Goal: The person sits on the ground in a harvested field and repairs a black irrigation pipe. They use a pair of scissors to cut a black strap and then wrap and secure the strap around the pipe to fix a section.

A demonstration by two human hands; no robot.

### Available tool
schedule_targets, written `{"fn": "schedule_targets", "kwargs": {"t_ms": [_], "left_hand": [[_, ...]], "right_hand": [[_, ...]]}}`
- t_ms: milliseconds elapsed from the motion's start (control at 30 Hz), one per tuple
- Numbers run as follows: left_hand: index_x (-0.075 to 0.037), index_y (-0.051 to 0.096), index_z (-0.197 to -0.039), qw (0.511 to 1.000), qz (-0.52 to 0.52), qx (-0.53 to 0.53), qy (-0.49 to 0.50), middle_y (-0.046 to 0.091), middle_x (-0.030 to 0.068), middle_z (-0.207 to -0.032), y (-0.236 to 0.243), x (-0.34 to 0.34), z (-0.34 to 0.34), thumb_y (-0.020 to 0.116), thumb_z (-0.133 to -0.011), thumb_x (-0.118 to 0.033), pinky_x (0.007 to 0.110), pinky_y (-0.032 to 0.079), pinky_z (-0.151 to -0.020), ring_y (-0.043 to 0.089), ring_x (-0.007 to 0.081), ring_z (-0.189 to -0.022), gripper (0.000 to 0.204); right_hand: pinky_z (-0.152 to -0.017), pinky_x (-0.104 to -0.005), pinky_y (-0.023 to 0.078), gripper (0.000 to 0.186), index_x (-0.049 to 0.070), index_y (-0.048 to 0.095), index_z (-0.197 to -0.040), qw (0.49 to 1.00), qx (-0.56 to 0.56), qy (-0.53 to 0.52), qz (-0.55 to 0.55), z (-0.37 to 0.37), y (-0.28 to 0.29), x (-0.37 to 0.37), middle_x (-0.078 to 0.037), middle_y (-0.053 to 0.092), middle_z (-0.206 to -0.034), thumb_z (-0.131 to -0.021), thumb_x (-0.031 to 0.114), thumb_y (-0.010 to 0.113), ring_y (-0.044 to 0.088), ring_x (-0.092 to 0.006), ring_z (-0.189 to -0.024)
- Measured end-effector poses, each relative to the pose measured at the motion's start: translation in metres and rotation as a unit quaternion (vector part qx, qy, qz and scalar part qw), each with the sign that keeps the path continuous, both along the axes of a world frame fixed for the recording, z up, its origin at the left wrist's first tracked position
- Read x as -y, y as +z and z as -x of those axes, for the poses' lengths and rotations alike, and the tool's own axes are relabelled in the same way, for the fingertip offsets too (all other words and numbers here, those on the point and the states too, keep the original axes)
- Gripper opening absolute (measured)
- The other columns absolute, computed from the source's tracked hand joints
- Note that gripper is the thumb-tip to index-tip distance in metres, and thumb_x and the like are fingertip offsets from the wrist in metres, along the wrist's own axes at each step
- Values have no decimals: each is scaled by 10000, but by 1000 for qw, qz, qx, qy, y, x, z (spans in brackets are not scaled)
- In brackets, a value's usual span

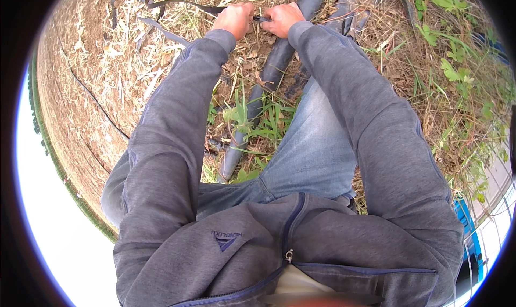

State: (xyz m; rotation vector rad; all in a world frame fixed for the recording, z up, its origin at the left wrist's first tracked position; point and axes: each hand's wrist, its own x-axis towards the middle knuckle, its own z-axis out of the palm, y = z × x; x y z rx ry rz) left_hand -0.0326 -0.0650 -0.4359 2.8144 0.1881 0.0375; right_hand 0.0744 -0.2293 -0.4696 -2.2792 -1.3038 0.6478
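At the top of the view both my arms reach out over straw-covered soil. My left hand [235, 21] is closed on a flat black drip tape [188, 5], whose loose length trails off to the left. Just beside it, my right hand [283, 20] pinches a small black pipe fitting [260, 19] that bridges the gap between the two hands. My fingers hide most of the fitting and the tape's end. Under my right hand and wrist runs a thick black hose [275, 65], slanting from the upper right down between my legs.
More black strips [164, 32] lie in the straw at the left, and a thin black line [97, 100] crosses the field. Green weeds [451, 65] grow at the right. A blue object [470, 237] and wire fencing [494, 226] stand at lower right.
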Motion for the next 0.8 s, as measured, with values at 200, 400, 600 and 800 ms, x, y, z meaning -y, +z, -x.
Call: {"fn": "schedule_targets", "kwargs": {"t_ms": [200,400,600,800], "left_hand": [[-53,640,-897,999,29,-3,-25,681,169,-845,-4,-1,-2,641,-838,-60,478,528,-751,662,402,-838,59],[-42,647,-934,995,64,-65,31,702,161,-848,9,10,-7,681,-845,-55,439,536,-748,679,373,-838,97],[-22,667,-932,985,142,-94,6,706,121,-785,2,-4,-14,744,-830,-45,387,544,-691,692,244,-729,130],[-10,697,-851,922,293,-207,142,686,35,-758,-11,-8,-24,737,-816,4,325,535,-643,639,134,-663,55]], "right_hand": [[-934,-435,407,314,118,748,-941,1000,3,-5,2,0,-4,1,-126,717,-813,-841,397,648,681,-312,-881],[-934,-438,408,312,113,748,-937,1000,6,-7,2,-1,1,5,-131,716,-807,-837,391,648,681,-319,-869],[-924,-437,417,310,105,745,-914,1000,4,-12,-19,-1,-5,4,-136,718,-806,-828,387,650,683,-327,-856],[-918,-432,420,322,92,737,-901,1000,10,-4,-4,4,5,1,-145,717,-805,-820,393,656,681,-332,-861]]}}
